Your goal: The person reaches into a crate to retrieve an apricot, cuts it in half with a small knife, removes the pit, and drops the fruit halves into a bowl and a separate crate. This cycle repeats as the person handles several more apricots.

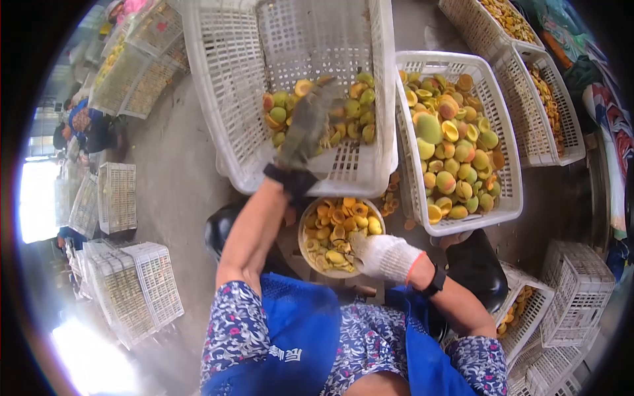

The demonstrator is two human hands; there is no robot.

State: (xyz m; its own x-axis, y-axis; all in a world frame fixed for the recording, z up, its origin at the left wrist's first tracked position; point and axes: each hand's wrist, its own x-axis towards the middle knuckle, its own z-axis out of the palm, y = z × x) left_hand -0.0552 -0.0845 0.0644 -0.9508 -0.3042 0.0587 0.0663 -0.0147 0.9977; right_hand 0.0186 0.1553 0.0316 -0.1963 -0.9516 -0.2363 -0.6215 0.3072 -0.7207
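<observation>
My left hand (309,125), in a dark, soiled glove, reaches into a large white crate (234,72) and is smeared by motion. Green and orange fruit (279,112) lies around it at the crate's near end. My right hand (389,256) wears a white knitted glove and sits at the right rim of a round tub (305,249). Its fingers are curled in over the tub; what they hold, if anything, is hidden. Hollow yellow-orange fruit halves (338,232) fill this tub, which stands between my knees.
To the right, a white crate (512,191) holds many halved green and orange fruits (456,142). More filled crates (522,99) stand farther right. Stacked crates (135,284) line the left, where another person (82,122) bends over. Some fruit pieces lie on the floor.
</observation>
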